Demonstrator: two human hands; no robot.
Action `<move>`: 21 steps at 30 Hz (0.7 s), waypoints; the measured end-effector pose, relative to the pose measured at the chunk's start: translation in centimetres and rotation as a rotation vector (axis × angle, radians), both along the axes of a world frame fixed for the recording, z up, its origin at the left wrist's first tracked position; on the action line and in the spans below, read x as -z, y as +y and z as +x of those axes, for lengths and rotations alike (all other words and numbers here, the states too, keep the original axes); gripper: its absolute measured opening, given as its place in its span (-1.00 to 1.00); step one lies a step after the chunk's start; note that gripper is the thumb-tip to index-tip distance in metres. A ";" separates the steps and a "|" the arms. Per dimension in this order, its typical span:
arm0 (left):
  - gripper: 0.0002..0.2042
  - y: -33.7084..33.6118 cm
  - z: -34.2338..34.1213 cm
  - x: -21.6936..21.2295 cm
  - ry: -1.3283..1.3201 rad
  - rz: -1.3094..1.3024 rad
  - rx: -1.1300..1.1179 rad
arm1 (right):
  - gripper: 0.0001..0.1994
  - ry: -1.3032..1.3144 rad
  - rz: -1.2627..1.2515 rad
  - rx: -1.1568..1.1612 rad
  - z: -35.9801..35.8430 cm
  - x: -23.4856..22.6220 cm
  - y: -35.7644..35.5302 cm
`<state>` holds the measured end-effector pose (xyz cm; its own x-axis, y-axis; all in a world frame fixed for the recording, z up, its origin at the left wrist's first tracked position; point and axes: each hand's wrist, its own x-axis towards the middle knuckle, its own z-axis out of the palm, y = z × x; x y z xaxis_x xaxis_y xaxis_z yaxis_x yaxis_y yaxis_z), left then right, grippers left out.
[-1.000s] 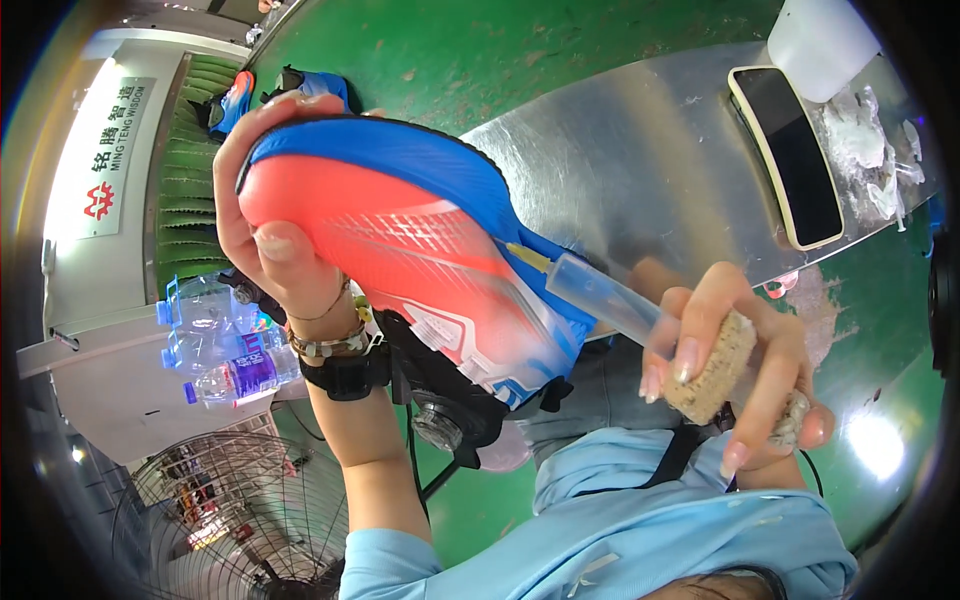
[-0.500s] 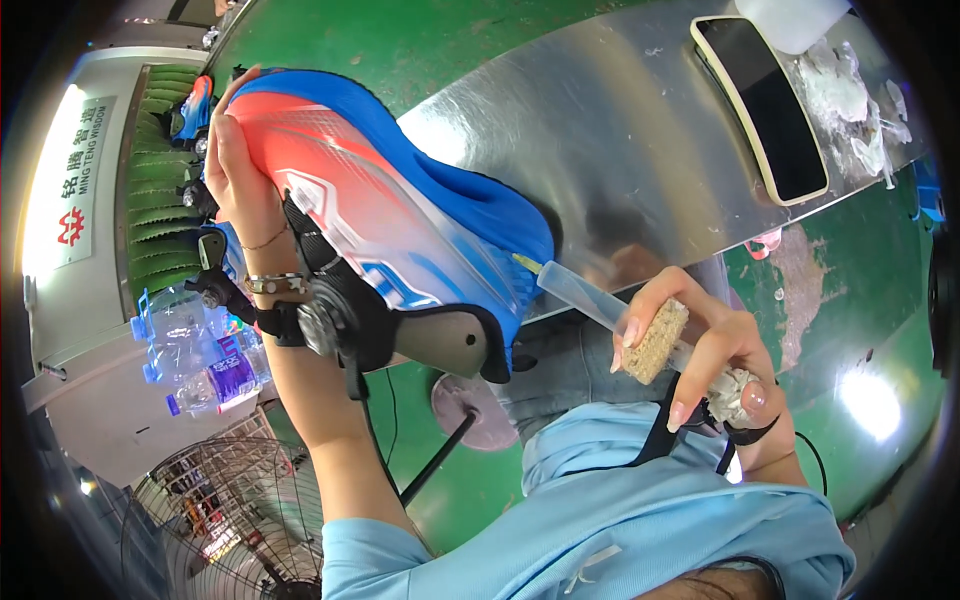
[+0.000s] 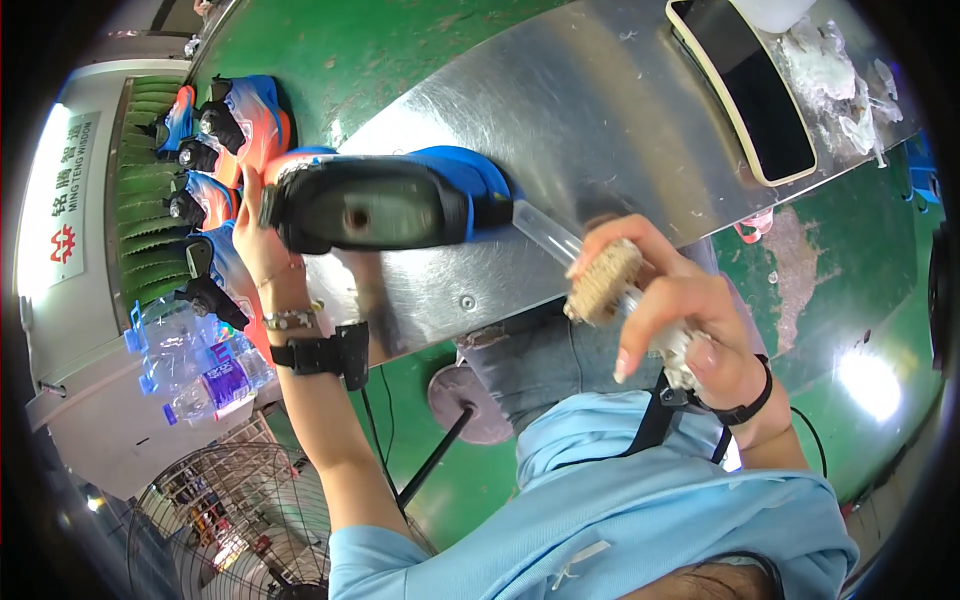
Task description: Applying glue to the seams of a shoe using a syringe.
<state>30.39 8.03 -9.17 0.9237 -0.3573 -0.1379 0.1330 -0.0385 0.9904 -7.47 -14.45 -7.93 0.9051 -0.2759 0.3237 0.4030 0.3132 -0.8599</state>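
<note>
A blue and red-orange sports shoe (image 3: pixel 465 175) is tilted above the metal table, its dark opening and pale insole facing up. My left hand (image 3: pixel 258 235) grips its left end, with some fingers hidden behind it. My right hand (image 3: pixel 690 300) is closed around a translucent tube (image 3: pixel 548 232), a rough beige block (image 3: pixel 605 280) and a crumpled white wad (image 3: pixel 685 358). The tube's narrow end meets the shoe's right end in the picture; whether they touch I cannot tell.
Several similar shoes (image 3: pixel 262 115) stand on green matting at the left, near clear plastic bottles (image 3: pixel 180 345). A phone (image 3: pixel 750 90) and crumpled white scraps (image 3: pixel 825 75) lie on the metal table (image 3: pixel 560 85). A fan (image 3: pixel 225 510) stands lower left, a round stool (image 3: pixel 470 400) below the table.
My left hand has turned the shoe from its side so the opening now shows, and moved it lower. My right hand has shifted slightly up and left with the tube.
</note>
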 end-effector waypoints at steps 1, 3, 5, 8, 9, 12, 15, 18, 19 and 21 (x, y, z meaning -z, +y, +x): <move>-0.70 -2.8 -5.1 -1.3 -0.188 0.148 -0.174 | -0.70 0.008 -0.002 0.015 0.1 0.5 0.1; -0.71 0.3 -5.8 -1.6 -0.174 0.153 -0.201 | -0.73 -0.005 0.063 0.038 0.4 0.5 0.6; -0.74 3.3 -8.1 -3.0 -0.103 0.230 -0.237 | -0.74 -0.001 0.099 0.022 0.6 0.6 0.9; -0.75 5.9 -12.6 -4.1 0.014 0.255 -0.176 | -0.73 -0.022 0.075 0.026 0.8 1.0 1.3; -0.75 6.8 -14.0 -4.1 0.019 0.217 -0.175 | -0.72 -0.037 0.101 0.051 1.1 1.0 1.6; -0.76 9.1 -18.6 -4.5 0.238 0.165 0.079 | -0.68 -0.016 0.152 0.070 1.2 0.5 1.8; -0.69 10.3 -22.8 -2.3 0.368 0.035 0.213 | -0.62 0.027 0.183 0.070 1.2 -0.4 2.3; -0.53 8.3 -26.5 -0.9 0.515 -0.093 0.297 | -0.58 0.099 -0.110 0.125 0.6 -1.7 2.2; -0.44 7.7 -27.2 -0.5 0.592 -0.156 0.305 | -0.51 0.149 -0.019 0.044 0.2 -1.9 2.3; -0.38 6.2 -28.3 -0.1 0.601 -0.210 0.311 | -0.42 0.211 0.062 -0.038 -0.4 -2.0 2.4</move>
